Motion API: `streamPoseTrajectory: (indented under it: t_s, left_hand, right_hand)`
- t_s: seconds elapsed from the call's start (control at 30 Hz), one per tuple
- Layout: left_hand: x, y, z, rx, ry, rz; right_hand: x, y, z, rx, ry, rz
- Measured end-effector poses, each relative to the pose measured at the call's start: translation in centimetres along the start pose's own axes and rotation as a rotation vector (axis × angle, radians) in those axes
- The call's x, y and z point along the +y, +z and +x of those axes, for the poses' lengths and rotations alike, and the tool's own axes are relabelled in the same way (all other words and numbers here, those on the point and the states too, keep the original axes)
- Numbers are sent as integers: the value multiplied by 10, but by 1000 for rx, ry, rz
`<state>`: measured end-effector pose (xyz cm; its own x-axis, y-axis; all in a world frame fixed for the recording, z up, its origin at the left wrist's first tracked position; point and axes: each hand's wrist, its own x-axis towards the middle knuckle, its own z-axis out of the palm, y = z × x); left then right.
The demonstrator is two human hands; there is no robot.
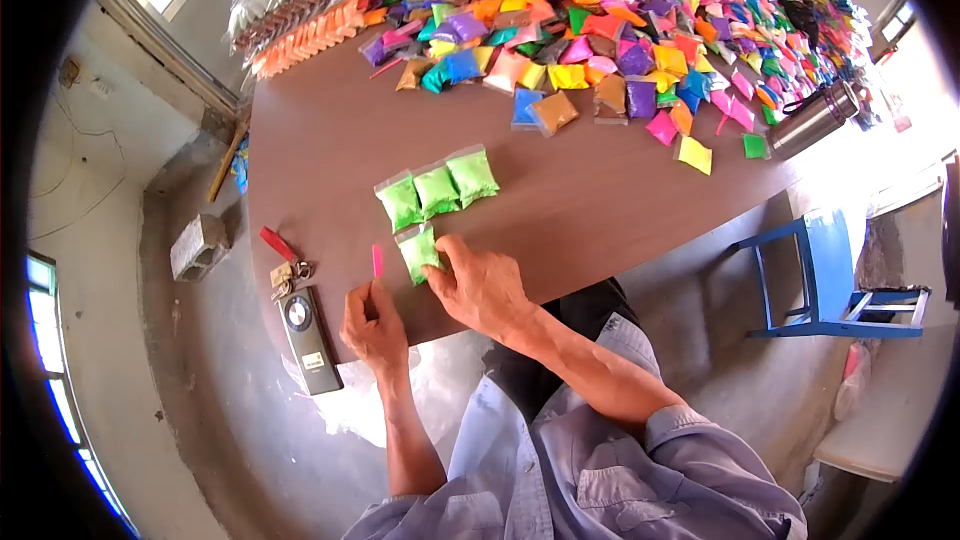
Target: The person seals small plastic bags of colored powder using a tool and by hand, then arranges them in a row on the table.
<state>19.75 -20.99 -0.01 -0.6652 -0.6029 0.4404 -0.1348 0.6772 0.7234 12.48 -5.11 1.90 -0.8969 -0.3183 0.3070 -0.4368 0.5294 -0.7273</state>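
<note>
Near the table's front edge, my right hand (480, 285) pinches the right side of a small light-green packet (418, 252). Three more light-green packets lie side by side just above it: a left one (400, 202), a middle one (437, 190) and a right one (473, 174). To the left of the pinched packet, my left hand (374, 325) is closed at the table edge, holding a thin pink strip (378, 261) that points upward from its fingertips.
A brown table (310, 140) bears a heap of colourful packets (600, 20) at the back and rows of packets (310, 35) at back left. A metal flask (815, 120) lies at right. Keys (283, 278) and a black device (312, 340) are at left. A blue chair (825, 270) stands right.
</note>
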Motion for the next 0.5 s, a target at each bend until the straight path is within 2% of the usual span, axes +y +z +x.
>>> streamPoseTrajectory:
  t_s: [0.1,0.17,0.37,0.5]
  left_hand:
    - [4,-1,5,-4,-41,-61]
    - [0,-4,10,-62,-198,-92]
    - [8,3,58,-64,-185,-147]
    - [8,31,109,-62,-205,-207]
  right_hand:
    - [-1,-12,-4,-52,-20,30]
    - [3,-18,-7,-55,-30,41]
    - [25,-47,-9,100,-72,-1]
    - [43,-72,-3,119,42,-18]
